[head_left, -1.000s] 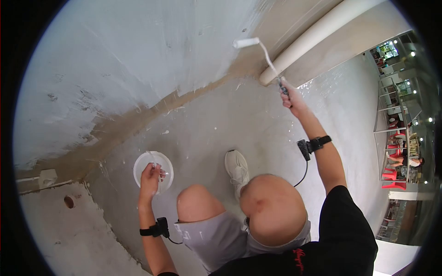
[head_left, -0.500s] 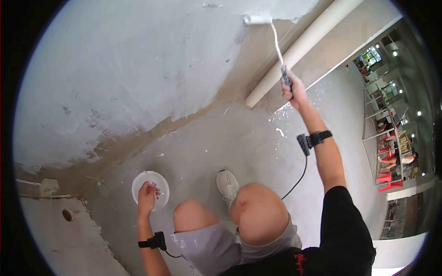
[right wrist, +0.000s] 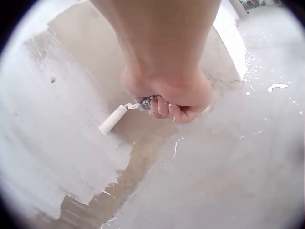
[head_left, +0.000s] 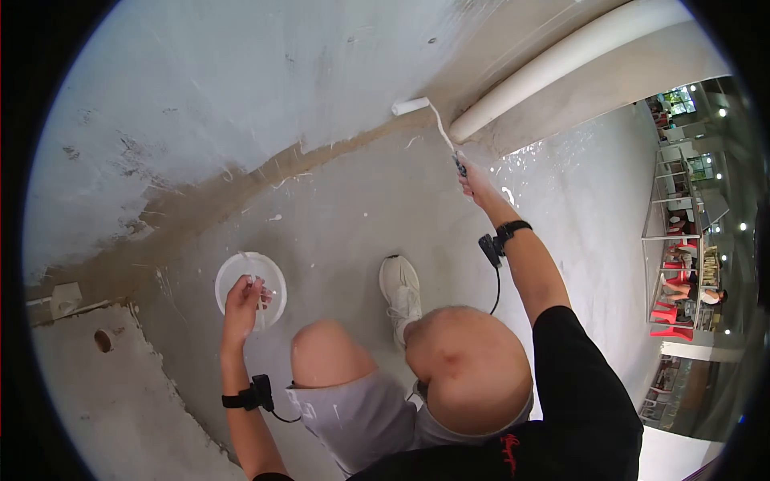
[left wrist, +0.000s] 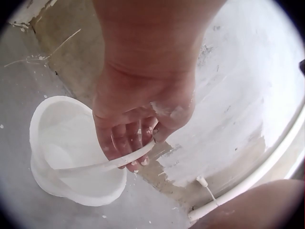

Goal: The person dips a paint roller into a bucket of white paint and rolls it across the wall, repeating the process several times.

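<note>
"So what was there, anyone count?"
"One roller (head_left: pixel 411 106), right hand (head_left: pixel 475 180) clamped on it; one bucket (left wrist: pixel 95 198), left hand (head_left: pixel 245 301) gripping its white handle (left wrist: pixel 112 163) — near left, grey floor (head_left: pixel 345 232)."
"And the roller?"
"Far side, patchy wall (head_left: pixel 241 88), left of one pipe (head_left: pixel 569 72) — lower than before."

Over at the right edge, red chairs (head_left: pixel 672 332) by metal railings (head_left: pixel 651 238); upper right, a pale pipe (head_left: pixel 573 64) slants down.
</note>
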Demonstrator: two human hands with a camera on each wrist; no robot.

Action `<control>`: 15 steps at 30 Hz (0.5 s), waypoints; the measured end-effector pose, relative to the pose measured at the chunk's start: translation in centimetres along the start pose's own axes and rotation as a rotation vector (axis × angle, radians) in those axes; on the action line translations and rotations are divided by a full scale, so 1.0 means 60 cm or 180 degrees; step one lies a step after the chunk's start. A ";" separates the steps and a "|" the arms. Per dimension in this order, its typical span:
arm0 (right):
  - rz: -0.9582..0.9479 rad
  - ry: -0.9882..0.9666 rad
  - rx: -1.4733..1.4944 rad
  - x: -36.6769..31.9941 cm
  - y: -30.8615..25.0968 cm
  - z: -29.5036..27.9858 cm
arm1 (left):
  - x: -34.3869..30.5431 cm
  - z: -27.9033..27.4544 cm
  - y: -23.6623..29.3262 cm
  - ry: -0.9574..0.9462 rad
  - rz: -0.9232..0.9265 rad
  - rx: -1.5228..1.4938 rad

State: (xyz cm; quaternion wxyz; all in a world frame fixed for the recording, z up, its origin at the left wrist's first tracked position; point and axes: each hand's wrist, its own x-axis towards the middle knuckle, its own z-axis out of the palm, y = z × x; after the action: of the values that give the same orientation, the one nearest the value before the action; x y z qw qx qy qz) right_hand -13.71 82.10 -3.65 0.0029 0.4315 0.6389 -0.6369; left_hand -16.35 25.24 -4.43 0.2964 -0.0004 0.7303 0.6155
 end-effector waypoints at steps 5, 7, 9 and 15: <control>0.0550 -0.0021 -0.0194 0.086 0.019 0.032 | 0.007 0.010 0.009 -0.0015 0.0029 0.0112; 0.0654 -0.0108 -0.0319 0.099 0.013 0.040 | 0.004 0.005 0.011 -0.0058 0.0093 0.0266; 0.0653 -0.0101 -0.0404 0.091 -0.012 0.027 | 0.002 -0.001 0.011 -0.0011 0.0119 0.0205; 0.0477 -0.0489 -0.0249 -0.034 -0.145 -0.065 | 0.000 -0.005 -0.003 0.0003 0.0119 -0.0011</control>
State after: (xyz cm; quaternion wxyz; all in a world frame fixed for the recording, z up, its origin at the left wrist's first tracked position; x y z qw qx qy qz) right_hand -15.16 85.77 5.28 0.1163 0.4276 0.6271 -0.6406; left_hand -16.38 24.92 -4.56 0.2845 0.0124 0.7292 0.6222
